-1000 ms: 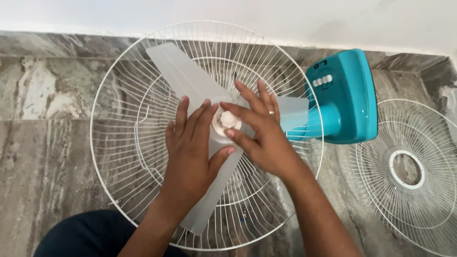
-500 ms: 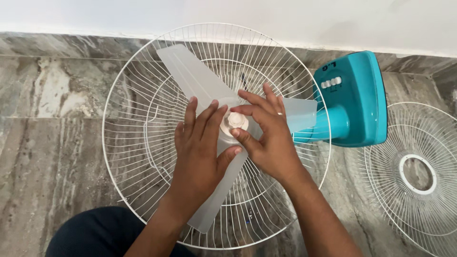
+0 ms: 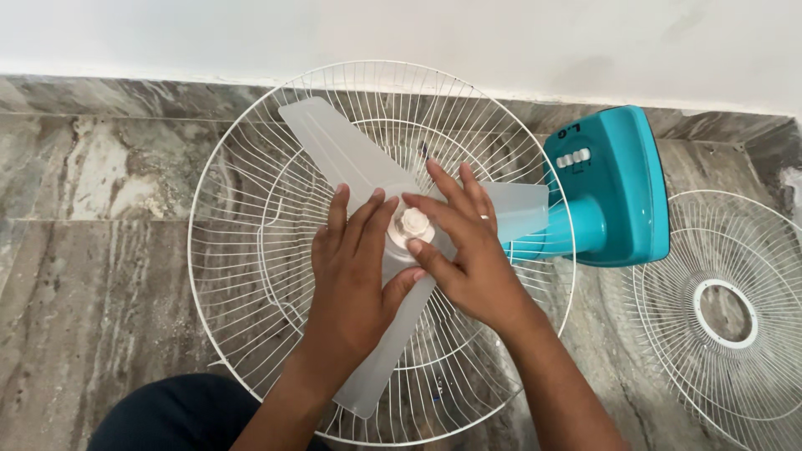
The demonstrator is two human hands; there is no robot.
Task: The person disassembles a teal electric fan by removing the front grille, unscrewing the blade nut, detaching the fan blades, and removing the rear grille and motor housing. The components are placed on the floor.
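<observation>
— Fan blade (image 3: 351,159), where does it sit?

— Inside the white wire rear guard (image 3: 242,250), which lies flat on the grey marbled floor (image 3: 92,276). It is translucent, whitish, with three lobes: one runs up and to the left, one goes right toward the teal fan body (image 3: 614,188), one comes down toward the person's dark-clothed knee (image 3: 175,413).

— And the hands?

— Both are at the hub, close together. The left hand (image 3: 355,280) lies flat on the blade just left of the centre, fingers spread and pointing up, thumb reaching across the lower lobe. The right hand (image 3: 468,250) comes in from the right; its thumb and forefinger are pinched on the pale round blade cap (image 3: 413,224) at the middle, the other fingers fanned out above it. There is a ring on one finger of that hand.

— So the left hand grips nothing?

— It presses on the blade with an open palm; it is not closed round anything.

— What else is about?

— The teal body lies on its side at the right, joined to the guard by its neck, with a row of white push buttons (image 3: 572,157) showing on top. Further right, a second wire guard (image 3: 735,351) with a white centre ring rests on the floor, apart from the fan. A white wall (image 3: 418,33) runs along the top, above a stone skirting.
</observation>
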